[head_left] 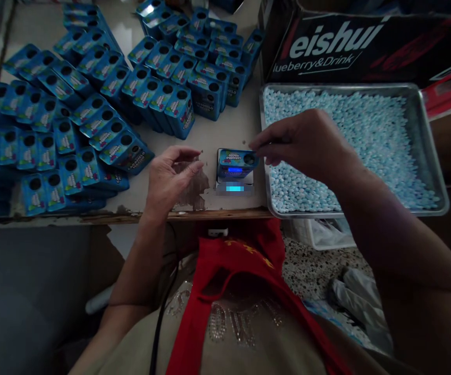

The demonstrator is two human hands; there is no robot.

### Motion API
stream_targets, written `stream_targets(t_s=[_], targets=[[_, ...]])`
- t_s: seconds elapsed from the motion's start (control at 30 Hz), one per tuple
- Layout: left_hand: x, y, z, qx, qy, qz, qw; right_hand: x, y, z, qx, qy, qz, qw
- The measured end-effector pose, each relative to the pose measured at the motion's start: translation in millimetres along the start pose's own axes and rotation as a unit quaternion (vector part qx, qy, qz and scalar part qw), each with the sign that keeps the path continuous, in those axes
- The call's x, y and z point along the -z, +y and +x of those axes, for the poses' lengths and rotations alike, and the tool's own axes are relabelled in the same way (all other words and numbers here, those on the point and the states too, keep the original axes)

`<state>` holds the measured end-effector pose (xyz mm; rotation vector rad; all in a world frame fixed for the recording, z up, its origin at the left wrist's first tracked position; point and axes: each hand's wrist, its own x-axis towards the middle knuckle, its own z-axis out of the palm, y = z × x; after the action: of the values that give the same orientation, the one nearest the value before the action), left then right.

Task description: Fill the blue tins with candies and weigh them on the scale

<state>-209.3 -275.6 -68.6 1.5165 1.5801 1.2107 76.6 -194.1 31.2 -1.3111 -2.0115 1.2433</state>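
A small blue candy tin [236, 159] lies on a little digital scale [234, 188] with a glowing display, near the table's front edge. My right hand [307, 138] is at the tin's right end, by its dark round opening, with thumb and fingertips pinched together. Whatever may be between those fingertips is too small to make out. To the left of the scale, my left hand [174, 174] hovers apart from the tin, fingers curved and thumb spread from them, holding nothing. Pale blue and white candies [350, 151] fill a metal tray [436, 156] under my right forearm.
Many similar blue tins [104, 130] stand in packed rows across the left and back of the table [194, 140]. A black printed carton [335, 47] stands behind the tray. Below the table edge is a white plastic container [327, 237].
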Motion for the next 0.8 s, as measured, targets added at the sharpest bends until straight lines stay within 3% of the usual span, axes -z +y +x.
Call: stream_targets(t_s=[0.1,0.23,0.3,0.43,0.53,0.67,0.8], targets=[[3.1,-2,-1,0.0,0.0,-0.003,1.0,21,28,-4,-0.061,0.062,0.11,0.99],[6.4,-7,0,0.014,0.003,-0.011,1.0,49,83,-18,-0.197,0.199,0.273,0.921],[5.2,-7,1,0.019,0.004,-0.018,1.0,53,102,-27,-0.22,0.223,0.305,0.899],[-1.2,7,5,-0.01,-0.009,0.012,1.0,43,107,-39,-0.197,0.181,0.327,0.906],[-4.9,22,6,-0.043,-0.025,0.064,0.997,35,99,-38,-0.176,0.127,0.3,0.929],[-5.6,31,3,-0.076,-0.035,0.102,0.991,34,92,-35,-0.124,0.03,0.158,0.979],[-9.5,31,3,-0.081,-0.047,0.156,0.983,31,75,-33,-0.093,-0.004,-0.012,0.996]])
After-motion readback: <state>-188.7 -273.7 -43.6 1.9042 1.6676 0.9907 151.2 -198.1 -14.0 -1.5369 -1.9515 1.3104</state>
